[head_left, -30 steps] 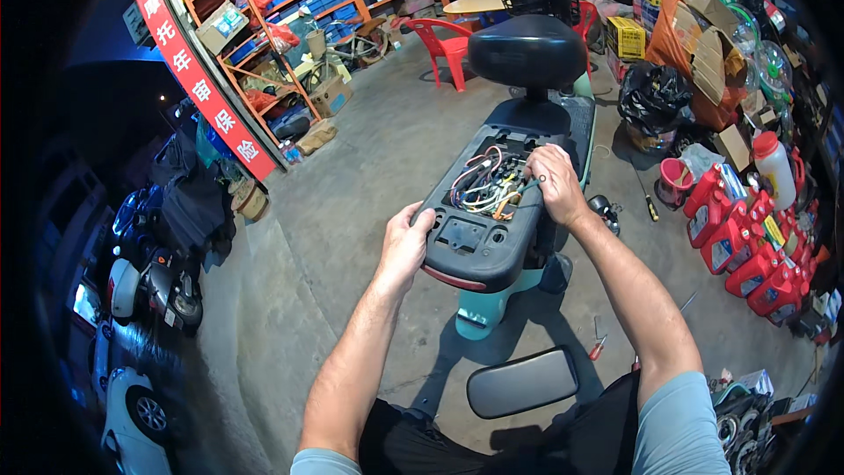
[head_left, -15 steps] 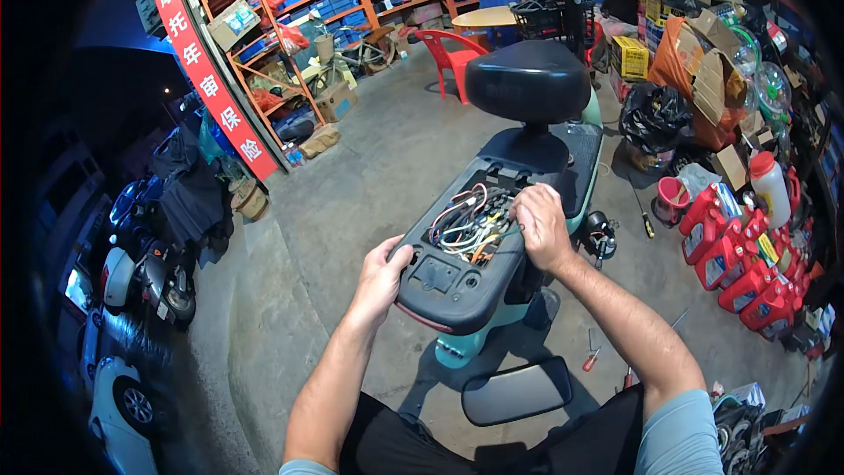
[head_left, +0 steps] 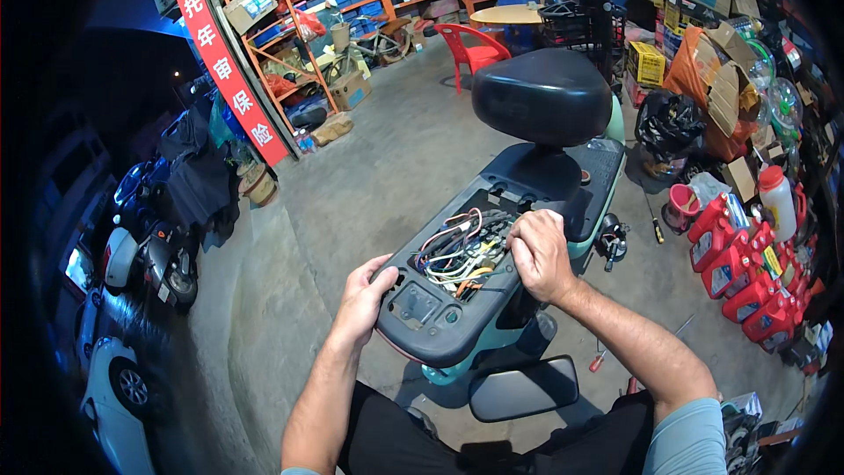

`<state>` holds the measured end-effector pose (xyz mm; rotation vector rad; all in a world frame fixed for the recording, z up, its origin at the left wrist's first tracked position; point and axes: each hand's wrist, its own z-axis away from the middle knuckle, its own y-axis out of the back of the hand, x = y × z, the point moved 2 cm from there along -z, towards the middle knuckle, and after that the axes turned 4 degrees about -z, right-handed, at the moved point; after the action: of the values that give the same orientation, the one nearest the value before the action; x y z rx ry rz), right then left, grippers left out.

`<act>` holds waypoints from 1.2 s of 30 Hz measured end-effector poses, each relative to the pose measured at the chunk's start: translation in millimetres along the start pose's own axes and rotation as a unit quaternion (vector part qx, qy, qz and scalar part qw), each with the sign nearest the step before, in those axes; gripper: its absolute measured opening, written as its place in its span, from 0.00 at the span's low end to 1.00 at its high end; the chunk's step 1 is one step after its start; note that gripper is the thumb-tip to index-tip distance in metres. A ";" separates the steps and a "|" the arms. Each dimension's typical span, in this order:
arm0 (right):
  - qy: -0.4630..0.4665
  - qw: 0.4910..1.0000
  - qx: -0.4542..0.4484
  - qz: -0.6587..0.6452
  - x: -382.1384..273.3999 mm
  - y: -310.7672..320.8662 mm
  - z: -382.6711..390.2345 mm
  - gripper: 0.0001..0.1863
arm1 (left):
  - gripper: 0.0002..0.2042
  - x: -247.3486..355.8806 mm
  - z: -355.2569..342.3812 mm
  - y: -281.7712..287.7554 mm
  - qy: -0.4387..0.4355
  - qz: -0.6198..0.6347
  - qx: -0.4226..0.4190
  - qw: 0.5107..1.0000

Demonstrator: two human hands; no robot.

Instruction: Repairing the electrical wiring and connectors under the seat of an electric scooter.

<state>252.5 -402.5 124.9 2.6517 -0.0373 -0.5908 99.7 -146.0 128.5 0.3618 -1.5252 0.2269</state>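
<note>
An electric scooter stands in front of me, its black rear panel uncovered around an opening. A tangle of coloured wires fills that opening, with white, yellow, orange and pink strands on top. My left hand is closed on the panel's left rear edge, thumb on top. Opposite it, my right hand is closed at the panel's right edge beside the wires, its fingers curled over the rim; what lies under the fingertips is hidden. Ahead of the opening rises the black front seat.
A black cushion lies on the floor below the panel. To the right are a screwdriver, a pink bucket and several red jugs. A red chair and loaded shelves stand farther back; parked motorbikes are left.
The panel's rear end has shifted toward me and slightly left, both hands moving with it. Its red rear edge shows less. My view has also turned slightly.
</note>
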 end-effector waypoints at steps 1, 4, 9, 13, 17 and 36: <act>-0.003 1.000 -0.004 0.002 -2.0 -0.2 0.0 0.03 | 0.22 0.6 0.9 2.0 0.000 -0.003 -0.002 1.000; -0.007 1.000 -0.015 0.005 -5.0 -1.4 0.1 0.03 | 0.22 -0.4 1.9 4.9 0.007 -0.001 0.000 1.000; 0.001 1.000 -0.023 0.003 -4.4 -5.1 -2.8 0.03 | 0.22 -1.6 1.8 8.3 0.012 0.007 0.015 1.000; 0.009 1.000 -0.024 0.003 -2.3 -6.3 -4.2 0.03 | 0.23 -2.0 -2.5 7.9 0.012 0.005 0.021 1.000; 0.016 1.000 -0.021 0.002 -0.5 -8.0 -4.4 0.03 | 0.23 -3.9 -2.9 9.5 0.012 -0.003 0.016 1.000; 0.001 0.999 -0.039 -0.007 -2.8 -4.9 -3.8 0.03 | 0.23 -10.0 -7.3 15.2 0.004 0.024 -0.014 1.000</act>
<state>251.2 -396.3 127.1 2.5783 0.0044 -0.5812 100.5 -128.4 119.8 0.3020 -1.5296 0.2436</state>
